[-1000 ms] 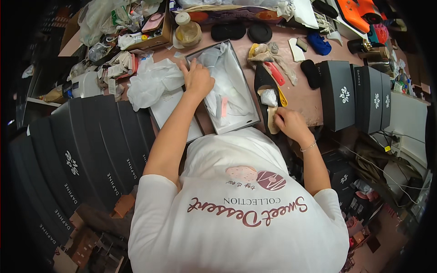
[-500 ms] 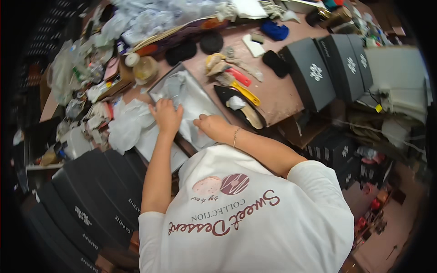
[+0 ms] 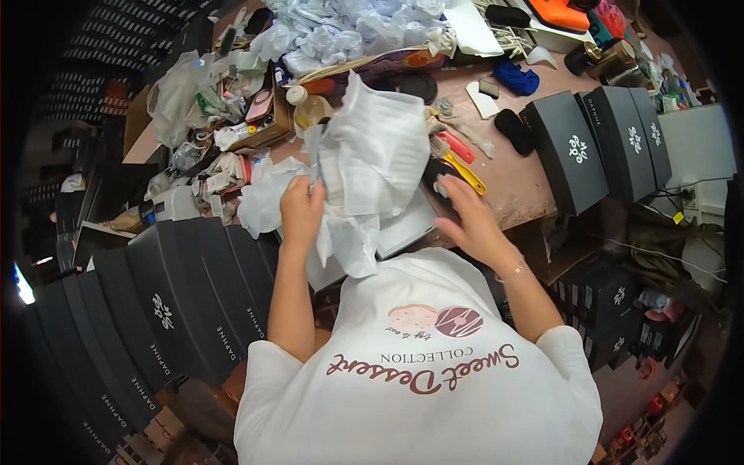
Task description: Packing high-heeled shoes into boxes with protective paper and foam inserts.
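So, your left hand (image 3: 302, 208) is gripping the edge of a white wrapping sheet (image 3: 380, 147), which is hanging over the open shoebox (image 3: 411, 226) and hiding most of it. Your right hand (image 3: 474, 223) is spreading its fingers just right of the shoebox, near a partly hidden black shoe (image 3: 439, 172); whether they are touching, you cannot tell. Beyond that shoe, a yellow-handled brush (image 3: 466, 175) is lying on the worktop (image 3: 518, 180), right of the shoebox. Crumpled white tissue (image 3: 262, 203) is lying left of the shoebox.
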Motion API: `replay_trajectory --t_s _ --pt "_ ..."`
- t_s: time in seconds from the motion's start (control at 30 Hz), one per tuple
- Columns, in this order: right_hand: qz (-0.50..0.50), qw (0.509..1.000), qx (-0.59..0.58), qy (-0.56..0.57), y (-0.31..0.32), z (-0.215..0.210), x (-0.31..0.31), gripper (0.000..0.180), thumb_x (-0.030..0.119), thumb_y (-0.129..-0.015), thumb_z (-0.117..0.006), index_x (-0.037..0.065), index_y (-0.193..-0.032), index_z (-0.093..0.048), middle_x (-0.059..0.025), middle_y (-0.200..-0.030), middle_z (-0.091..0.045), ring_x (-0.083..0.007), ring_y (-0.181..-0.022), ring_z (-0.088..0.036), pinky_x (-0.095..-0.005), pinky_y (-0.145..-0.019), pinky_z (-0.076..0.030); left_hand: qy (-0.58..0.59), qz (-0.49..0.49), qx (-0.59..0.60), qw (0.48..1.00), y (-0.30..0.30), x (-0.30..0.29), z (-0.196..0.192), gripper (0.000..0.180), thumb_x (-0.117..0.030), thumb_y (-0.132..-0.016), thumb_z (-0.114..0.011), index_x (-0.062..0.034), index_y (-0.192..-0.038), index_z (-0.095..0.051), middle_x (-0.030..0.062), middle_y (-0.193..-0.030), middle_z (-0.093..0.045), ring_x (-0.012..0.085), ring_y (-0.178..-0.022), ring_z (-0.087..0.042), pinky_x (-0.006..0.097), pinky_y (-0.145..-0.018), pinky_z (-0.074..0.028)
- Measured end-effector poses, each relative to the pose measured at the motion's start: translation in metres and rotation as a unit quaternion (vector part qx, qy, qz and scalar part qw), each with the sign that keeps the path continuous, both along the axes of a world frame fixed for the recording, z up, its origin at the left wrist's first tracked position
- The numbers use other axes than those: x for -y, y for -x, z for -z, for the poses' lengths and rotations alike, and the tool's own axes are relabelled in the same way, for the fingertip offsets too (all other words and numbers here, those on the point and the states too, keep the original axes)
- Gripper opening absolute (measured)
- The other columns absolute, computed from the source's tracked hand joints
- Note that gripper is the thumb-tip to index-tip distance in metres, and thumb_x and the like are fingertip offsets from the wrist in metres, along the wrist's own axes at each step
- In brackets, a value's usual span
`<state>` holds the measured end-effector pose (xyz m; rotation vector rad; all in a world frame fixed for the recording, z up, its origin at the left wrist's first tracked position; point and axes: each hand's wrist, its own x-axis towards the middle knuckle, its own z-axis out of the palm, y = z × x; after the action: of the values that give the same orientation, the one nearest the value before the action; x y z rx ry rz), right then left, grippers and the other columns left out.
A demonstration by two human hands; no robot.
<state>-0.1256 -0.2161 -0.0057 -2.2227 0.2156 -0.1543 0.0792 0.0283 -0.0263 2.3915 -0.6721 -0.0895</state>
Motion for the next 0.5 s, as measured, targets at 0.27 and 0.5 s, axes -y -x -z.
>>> replay_trajectory --t_s 0.27,0.5 --pt "-0.180 0.886 -0.065 -0.422 -0.125 0.074 -0.127 0.091 0.020 -0.079 -0.075 0.015 -0.148 -0.017 -0.0091 -0.100 -0.058 -0.0125 -0.079 -0.060 -0.0242 -0.069 -0.047 0.251 -0.269 -0.175 0.913 0.038 -0.132 -0.019 0.021 -0.013 -0.094 -0.052 0.0058 -0.092 -0.059 0.0013 -0.085 -0.060 0.0075 -0.075 -0.051 0.024 -0.069 -0.041" --pt "-0.408 0.887 -0.172 0.133 -0.154 0.134 -0.231 0.026 0.017 -0.081 -0.056 0.001 -0.098 -0.067 -0.0194 -0.098 -0.067 -0.0350 -0.088 -0.065 -0.0415 -0.076 -0.051 0.383 -0.291 -0.052 0.875 0.071 -0.141 -0.084 0.023 -0.014 -0.097 -0.048 0.0044 -0.106 -0.058 0.0058 -0.099 -0.063 0.0113 -0.088 -0.056 0.024 -0.083 -0.043"
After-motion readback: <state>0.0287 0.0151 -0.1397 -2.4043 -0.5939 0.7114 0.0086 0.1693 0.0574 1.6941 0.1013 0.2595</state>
